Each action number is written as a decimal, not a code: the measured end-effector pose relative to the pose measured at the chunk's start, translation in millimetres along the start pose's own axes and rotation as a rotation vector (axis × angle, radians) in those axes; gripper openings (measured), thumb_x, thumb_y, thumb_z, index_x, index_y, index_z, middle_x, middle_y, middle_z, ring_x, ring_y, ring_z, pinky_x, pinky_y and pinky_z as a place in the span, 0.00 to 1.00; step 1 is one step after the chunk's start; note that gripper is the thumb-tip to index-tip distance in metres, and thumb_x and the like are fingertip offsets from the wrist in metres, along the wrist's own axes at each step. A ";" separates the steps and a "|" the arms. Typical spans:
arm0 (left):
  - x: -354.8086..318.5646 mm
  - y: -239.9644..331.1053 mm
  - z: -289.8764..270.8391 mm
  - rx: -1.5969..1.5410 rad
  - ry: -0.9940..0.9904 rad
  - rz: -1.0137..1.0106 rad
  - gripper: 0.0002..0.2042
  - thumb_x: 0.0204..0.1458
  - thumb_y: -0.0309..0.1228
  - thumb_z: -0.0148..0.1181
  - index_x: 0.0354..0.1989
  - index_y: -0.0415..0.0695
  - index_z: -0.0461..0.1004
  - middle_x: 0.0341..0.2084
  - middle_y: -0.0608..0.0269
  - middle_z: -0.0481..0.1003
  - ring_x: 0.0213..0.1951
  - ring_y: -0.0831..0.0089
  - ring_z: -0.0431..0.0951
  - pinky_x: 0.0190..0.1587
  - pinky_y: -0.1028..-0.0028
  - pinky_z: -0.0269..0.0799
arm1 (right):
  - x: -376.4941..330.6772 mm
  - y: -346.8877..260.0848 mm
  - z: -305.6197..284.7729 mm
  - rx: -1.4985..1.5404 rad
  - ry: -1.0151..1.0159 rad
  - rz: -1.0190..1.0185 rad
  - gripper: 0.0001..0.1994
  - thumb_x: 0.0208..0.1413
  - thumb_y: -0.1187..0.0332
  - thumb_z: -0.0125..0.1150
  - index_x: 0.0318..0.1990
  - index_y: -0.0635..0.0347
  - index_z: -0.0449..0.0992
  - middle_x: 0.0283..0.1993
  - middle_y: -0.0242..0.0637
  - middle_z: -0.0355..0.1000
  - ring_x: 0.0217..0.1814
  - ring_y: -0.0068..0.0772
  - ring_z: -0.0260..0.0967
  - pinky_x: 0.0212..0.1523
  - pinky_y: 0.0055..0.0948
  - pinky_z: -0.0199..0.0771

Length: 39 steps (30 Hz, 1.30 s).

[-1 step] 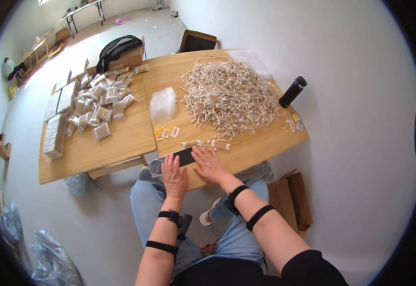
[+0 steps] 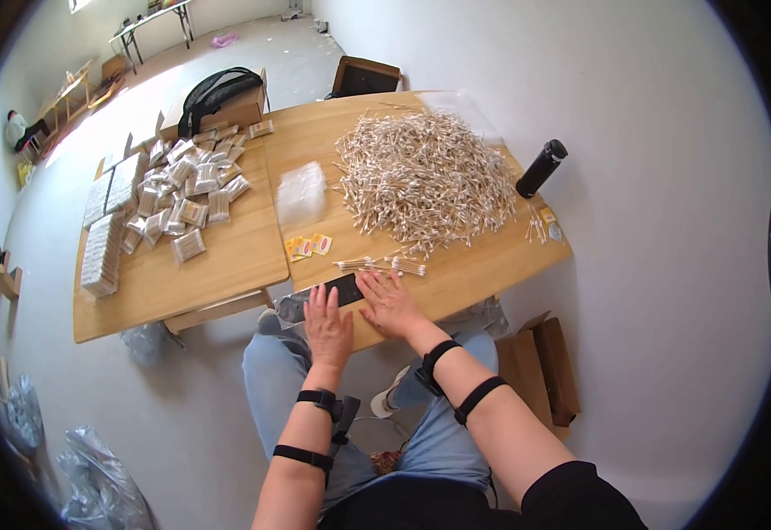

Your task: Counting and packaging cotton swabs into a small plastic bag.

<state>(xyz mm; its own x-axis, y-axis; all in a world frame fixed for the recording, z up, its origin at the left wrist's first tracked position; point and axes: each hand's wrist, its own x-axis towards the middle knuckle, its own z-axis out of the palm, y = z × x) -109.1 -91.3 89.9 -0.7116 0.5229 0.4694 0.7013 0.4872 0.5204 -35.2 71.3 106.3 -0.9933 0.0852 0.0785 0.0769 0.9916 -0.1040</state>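
Observation:
My left hand [image 2: 328, 327] lies flat at the near edge of the wooden table [image 2: 491, 256], fingers spread, its tips at a flat black device [image 2: 343, 287]. My right hand [image 2: 391, 305] rests palm down just right of it, fingers apart, holding nothing. Just beyond the fingertips lies a small row of cotton swabs [image 2: 383, 263]. A big heap of cotton swabs [image 2: 425, 172] covers the table's far half. A stack of clear plastic bags [image 2: 301, 194] and a few yellow and red labels [image 2: 307, 246] sit to the left of the heap.
A black bottle [image 2: 540, 168] stands at the table's right edge. The adjoining left table [image 2: 226, 265] carries a pile of filled packets [image 2: 186, 190] and stacked rows [image 2: 102, 247]. A black bag [image 2: 217, 88] is behind it. A cardboard box [image 2: 540, 362] stands on the floor to my right.

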 end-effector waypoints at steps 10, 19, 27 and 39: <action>-3.4 9.4 20.0 0.204 -0.154 0.013 0.30 0.57 0.43 0.55 0.67 0.43 0.61 0.69 0.50 0.57 0.72 0.55 0.51 0.72 0.52 0.40 | -17.0 -13.5 6.0 0.120 0.320 0.228 0.30 0.59 0.56 0.54 0.66 0.62 0.64 0.70 0.46 0.61 0.74 0.43 0.53 0.73 0.46 0.47; 0.1 20.4 16.0 0.284 -0.219 -0.009 0.29 0.58 0.43 0.53 0.66 0.42 0.62 0.69 0.51 0.57 0.72 0.57 0.51 0.73 0.53 0.39 | -22.5 -12.9 -2.8 0.171 0.386 0.263 0.31 0.59 0.55 0.55 0.67 0.61 0.62 0.71 0.44 0.59 0.75 0.42 0.51 0.74 0.48 0.46; 0.2 22.2 19.4 0.322 -0.263 -0.045 0.28 0.58 0.41 0.53 0.65 0.41 0.62 0.67 0.49 0.59 0.71 0.56 0.54 0.72 0.53 0.40 | -25.8 -4.5 5.8 0.326 0.309 0.294 0.32 0.58 0.54 0.55 0.67 0.62 0.62 0.71 0.45 0.58 0.76 0.43 0.49 0.74 0.50 0.41; -1.4 26.7 17.4 0.352 -0.240 -0.040 0.28 0.58 0.42 0.53 0.65 0.44 0.63 0.67 0.52 0.60 0.71 0.59 0.55 0.73 0.55 0.41 | -25.5 -0.4 11.2 0.363 0.462 0.227 0.26 0.56 0.59 0.56 0.60 0.64 0.68 0.61 0.44 0.67 0.68 0.46 0.59 0.69 0.44 0.54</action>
<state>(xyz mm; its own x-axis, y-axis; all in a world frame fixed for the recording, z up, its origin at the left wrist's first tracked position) -88.5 -66.9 90.8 -0.7374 0.6263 0.2528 0.6749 0.6979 0.2397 -10.9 67.6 93.2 -0.8093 0.4033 0.4270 0.1660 0.8544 -0.4923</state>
